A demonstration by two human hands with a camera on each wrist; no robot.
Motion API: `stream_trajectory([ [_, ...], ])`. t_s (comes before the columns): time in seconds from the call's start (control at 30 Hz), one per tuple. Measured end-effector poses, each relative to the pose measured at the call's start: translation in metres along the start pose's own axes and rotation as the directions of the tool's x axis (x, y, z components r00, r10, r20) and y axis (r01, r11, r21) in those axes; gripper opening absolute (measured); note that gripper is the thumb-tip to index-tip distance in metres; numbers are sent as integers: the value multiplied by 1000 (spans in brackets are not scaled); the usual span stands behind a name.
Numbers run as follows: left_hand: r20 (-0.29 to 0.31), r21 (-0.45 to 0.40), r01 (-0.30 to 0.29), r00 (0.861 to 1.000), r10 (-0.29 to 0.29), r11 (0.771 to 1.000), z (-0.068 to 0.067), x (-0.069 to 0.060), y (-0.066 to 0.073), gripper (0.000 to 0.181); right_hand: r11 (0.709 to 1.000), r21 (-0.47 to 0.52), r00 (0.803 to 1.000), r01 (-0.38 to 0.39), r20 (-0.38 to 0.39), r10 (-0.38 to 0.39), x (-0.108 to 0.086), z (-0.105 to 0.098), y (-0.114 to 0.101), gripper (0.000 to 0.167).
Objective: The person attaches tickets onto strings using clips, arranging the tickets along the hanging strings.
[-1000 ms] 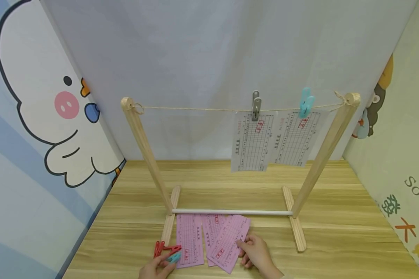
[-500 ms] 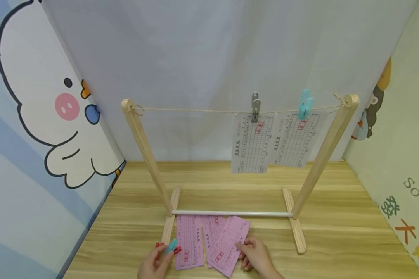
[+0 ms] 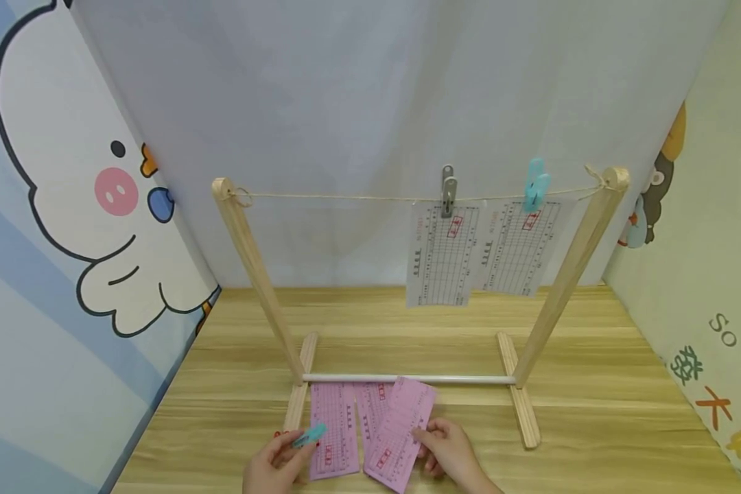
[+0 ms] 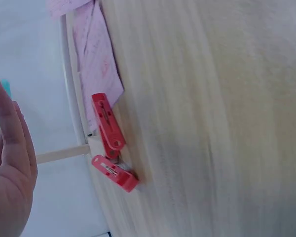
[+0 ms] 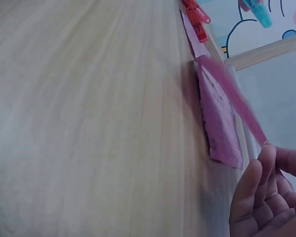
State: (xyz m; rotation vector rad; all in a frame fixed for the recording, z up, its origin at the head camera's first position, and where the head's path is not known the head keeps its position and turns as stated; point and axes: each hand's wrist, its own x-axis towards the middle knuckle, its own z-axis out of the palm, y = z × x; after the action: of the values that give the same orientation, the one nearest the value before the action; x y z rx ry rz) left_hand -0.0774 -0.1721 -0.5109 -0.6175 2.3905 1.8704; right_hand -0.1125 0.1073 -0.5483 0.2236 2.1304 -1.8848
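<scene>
My left hand (image 3: 276, 463) pinches a light-blue clothespin (image 3: 310, 435) above the table's front left. Below it lie red clothespins (image 4: 108, 121), mostly hidden by the hand in the head view. With thumb and fingers, my right hand (image 3: 449, 453) pinches the right edge of a pink printed slip (image 3: 401, 432); the right wrist view shows that slip raised at a slant. Under and beside it are more pink slips (image 3: 335, 429) on the table. Two white printed slips hang from a string, one by a grey clothespin (image 3: 448, 192), the other by a light-blue clothespin (image 3: 536, 185).
A wooden frame has a left post (image 3: 256, 274), a right post (image 3: 568, 281) and a white crossbar (image 3: 407, 379) low between them. The string (image 3: 333, 197) runs between the post tops. Grey cloth (image 3: 321, 103) hangs behind, and printed walls flank the table (image 3: 593, 384).
The light-blue clothespin in my left hand has turned and shifted up and right, off the red clothespins. My right hand keeps its pinch while the pink slip has risen slightly.
</scene>
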Motion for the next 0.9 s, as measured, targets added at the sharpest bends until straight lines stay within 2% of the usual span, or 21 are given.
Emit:
stream_trajectory([
  [0.33,87,-89,19,996,-12,996,-1,-3,14,54,998,23,998,58,15,-59,-5,6,-26,26],
  [0.6,108,-199,-39,992,62,979,0,-13,30,54,996,57,996,69,46,-71,-10,12,-43,25],
  [0.73,119,-198,-48,990,73,979,1,-18,41,51,995,67,996,74,50,-78,-13,13,-50,25],
  [0.9,143,-209,-21,988,52,978,1,-22,54,51,994,52,994,95,55,-98,-14,12,-59,25],
])
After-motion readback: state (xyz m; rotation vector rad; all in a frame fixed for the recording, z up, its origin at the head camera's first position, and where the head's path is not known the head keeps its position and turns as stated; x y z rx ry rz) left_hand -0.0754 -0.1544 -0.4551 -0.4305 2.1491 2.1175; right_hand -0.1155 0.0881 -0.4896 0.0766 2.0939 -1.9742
